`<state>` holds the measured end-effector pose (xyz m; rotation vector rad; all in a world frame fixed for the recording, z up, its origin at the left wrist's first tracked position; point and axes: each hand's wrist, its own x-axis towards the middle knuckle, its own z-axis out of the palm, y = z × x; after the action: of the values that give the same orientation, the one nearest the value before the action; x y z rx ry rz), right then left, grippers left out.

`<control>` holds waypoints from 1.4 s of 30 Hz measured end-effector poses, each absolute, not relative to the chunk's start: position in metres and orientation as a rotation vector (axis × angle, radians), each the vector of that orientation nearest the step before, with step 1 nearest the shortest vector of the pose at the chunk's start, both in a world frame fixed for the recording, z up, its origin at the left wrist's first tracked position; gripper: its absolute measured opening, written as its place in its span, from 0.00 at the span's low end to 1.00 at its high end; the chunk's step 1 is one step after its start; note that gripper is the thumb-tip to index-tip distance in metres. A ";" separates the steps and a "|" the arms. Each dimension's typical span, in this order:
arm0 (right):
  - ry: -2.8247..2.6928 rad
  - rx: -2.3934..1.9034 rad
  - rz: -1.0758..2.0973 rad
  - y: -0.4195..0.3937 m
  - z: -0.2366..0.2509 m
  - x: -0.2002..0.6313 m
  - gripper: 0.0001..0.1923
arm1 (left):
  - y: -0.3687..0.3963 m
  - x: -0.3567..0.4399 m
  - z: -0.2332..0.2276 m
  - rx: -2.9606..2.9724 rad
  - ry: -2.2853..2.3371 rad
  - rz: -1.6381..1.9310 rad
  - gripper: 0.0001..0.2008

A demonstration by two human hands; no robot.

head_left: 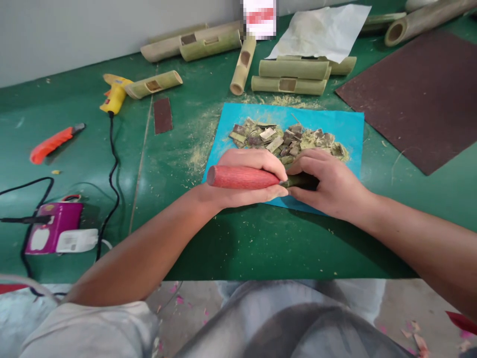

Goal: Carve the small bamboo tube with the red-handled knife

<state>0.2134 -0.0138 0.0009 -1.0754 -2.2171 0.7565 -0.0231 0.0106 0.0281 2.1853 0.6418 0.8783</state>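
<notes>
My left hand (pixel 249 158) is closed around the red wooden handle (pixel 242 177) of a tool whose working end is mostly hidden. My right hand (pixel 331 181) is closed, thumb and fingers gripping a short dark-green bamboo piece (pixel 300 180) that meets the tool's tip. Both hands are close together over the near part of a blue sheet (pixel 352 134). Just beyond them, a heap of bamboo chips (pixel 276 141) and pale shavings is spread on the sheet.
Bamboo tubes with cut windows (pixel 294 69) lie at the back under a white paper (pixel 324 30). To the left are a yellow glue gun (pixel 115 94), an orange utility knife (pixel 54 144), a purple power strip (pixel 55 223) and black cords. A brown board (pixel 421 99) lies right.
</notes>
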 end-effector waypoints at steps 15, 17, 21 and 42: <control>-2.223 -1.029 0.701 -0.014 -0.003 0.214 0.04 | 0.006 -0.023 0.030 2.100 0.743 0.854 0.05; -2.224 -1.024 0.697 -0.014 -0.002 0.214 0.04 | 0.005 -0.023 0.030 2.083 0.786 0.840 0.06; -2.214 -1.032 0.708 -0.014 -0.002 0.215 0.04 | 0.005 -0.023 0.030 2.085 0.822 0.823 0.06; -2.211 -1.027 0.656 -0.016 -0.006 0.215 0.02 | 0.002 -0.012 0.016 2.357 0.484 1.068 0.05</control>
<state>0.2146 -0.0162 -0.0063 -1.0266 -2.2114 0.6558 -0.0116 0.0017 0.0162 2.3570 0.4844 1.0680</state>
